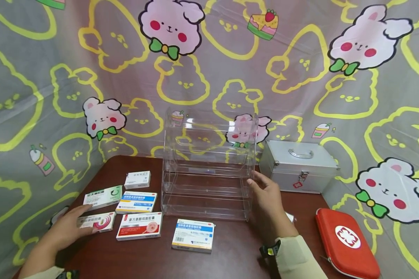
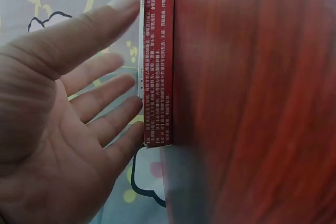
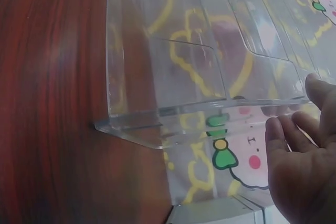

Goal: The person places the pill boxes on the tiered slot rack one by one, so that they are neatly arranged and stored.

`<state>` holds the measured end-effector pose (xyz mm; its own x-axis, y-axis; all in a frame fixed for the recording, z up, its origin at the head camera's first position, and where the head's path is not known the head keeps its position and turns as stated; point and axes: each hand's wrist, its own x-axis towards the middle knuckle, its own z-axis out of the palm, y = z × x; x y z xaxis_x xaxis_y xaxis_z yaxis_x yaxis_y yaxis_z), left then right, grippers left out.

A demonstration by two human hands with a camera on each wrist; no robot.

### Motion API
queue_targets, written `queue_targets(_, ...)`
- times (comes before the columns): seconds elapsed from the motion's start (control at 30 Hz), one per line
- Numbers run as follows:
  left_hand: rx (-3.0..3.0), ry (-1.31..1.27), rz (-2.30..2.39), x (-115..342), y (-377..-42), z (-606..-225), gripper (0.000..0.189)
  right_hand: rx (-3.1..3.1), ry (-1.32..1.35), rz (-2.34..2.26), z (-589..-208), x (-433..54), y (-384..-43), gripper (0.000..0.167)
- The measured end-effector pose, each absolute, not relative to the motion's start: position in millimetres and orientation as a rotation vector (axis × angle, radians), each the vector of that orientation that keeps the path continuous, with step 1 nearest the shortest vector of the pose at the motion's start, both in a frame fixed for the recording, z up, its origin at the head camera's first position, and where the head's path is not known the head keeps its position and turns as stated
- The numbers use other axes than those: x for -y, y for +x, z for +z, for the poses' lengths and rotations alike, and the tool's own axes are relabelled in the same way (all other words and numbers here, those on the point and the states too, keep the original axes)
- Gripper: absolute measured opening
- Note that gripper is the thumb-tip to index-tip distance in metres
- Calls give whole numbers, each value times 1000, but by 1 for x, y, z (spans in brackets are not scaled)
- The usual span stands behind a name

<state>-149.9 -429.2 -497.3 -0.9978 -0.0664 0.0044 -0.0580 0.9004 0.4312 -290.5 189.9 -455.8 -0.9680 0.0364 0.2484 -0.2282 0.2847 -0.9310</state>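
A clear plastic tiered rack (image 1: 206, 211) stands upright mid-table. My right hand (image 1: 267, 195) touches its right side, fingers along the outside and thumb by the front edge; in the right wrist view the fingers (image 3: 278, 135) look relaxed. On the left, my left hand (image 1: 64, 228) reaches over a white medicine box with a pink swirl (image 1: 103, 221), thumb near its lower edge and fingers beyond. Close by lie a red-and-white medicine box (image 1: 139, 226), a blue-and-white one (image 1: 136, 202) and a green-and-white one (image 1: 103, 196). The left wrist view shows the red box's side (image 2: 158, 66) beyond extended fingers.
A small white box (image 1: 137, 179) lies behind the others. Another blue-and-white box (image 1: 193, 235) lies before the rack. At right stand a silver metal case (image 1: 300, 166) and a red first-aid pouch (image 1: 349, 248). Part of a white item (image 1: 290, 217) shows behind my right wrist.
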Motion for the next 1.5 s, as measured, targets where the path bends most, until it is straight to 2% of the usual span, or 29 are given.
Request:
queue_targets(0.8, 3025, 96, -674, 448, -141, -507, 80, 2232, 119, 1778, -469, -185, -287, 39)
queue_targets(1.17, 3035, 10, -582, 448, -138, -505, 60, 2215, 109, 1799, -474, -185, -287, 40)
queue_targets(1.5, 2999, 52, -648, 446, -137, -502, 63, 2214, 117, 1785, -475, -184, -287, 40)
